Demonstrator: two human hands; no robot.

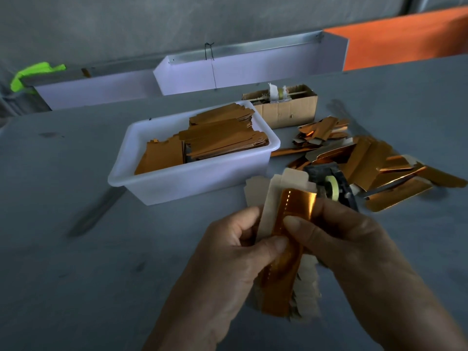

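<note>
Copper-gold foil card, a flat carton blank [283, 252], sits between your two hands, held up above the surface [76, 274] with its long side running away from you. Its pale unprinted flaps show at the far end and along the near right edge. Your left hand [228, 259] grips the blank's left side, fingers curled behind it and the thumb pressed on the foil face. Your right hand [347, 249] pinches the right side, its thumb lying on the foil just beyond the left thumb.

Just beyond your right hand a dark tape dispenser [331, 186] with a pale yellow-green roll rests on the surface. Farther out to the right of it lies a loose pile of foil blanks [367, 158], scattered and overlapping. Ahead of your left hand stands a white plastic tub [177, 183], with stacked blanks [222, 140] inside it. Behind the tub, touching or nearly touching its far corner, is an open cardboard box [288, 110]. At the far edge, well apart from your hands, run long white trays [240, 72].
</note>
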